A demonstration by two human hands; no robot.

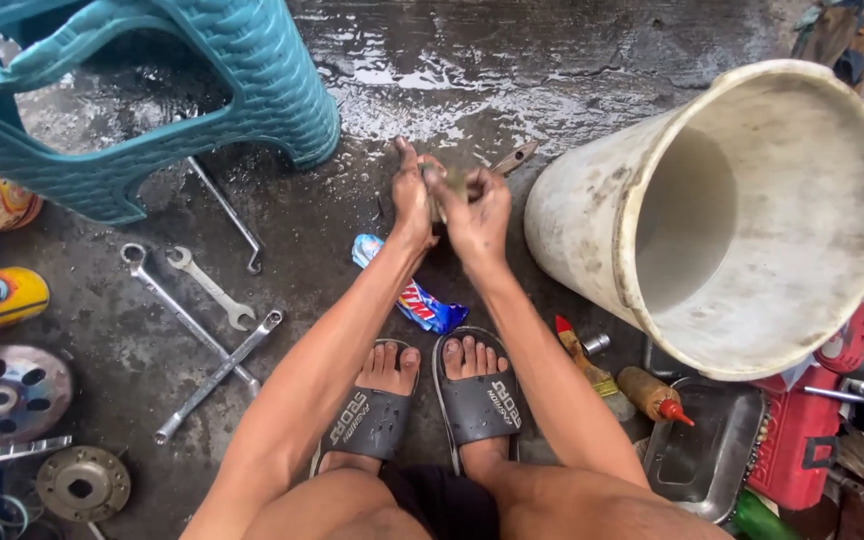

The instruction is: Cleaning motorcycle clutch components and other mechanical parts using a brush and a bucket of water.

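Both my hands meet low over the wet concrete floor, in front of my sandalled feet. My left hand point(412, 195) and my right hand point(479, 212) grip one small greyish part point(449, 181) between them; its shape is mostly hidden by the fingers. A brush with a wooden handle point(513, 158) lies just beyond my right hand. A crumpled blue wrapper point(414, 298) lies under my left wrist.
A large dirty white bucket point(592, 215) lies tipped at the right. A teal plastic stool point(242, 75) stands at the upper left. Several wrenches point(210, 288) lie left of my legs, metal discs point(7, 392) at the lower left, a metal tray point(707, 455) and squeeze bottle point(652, 393) at the lower right.
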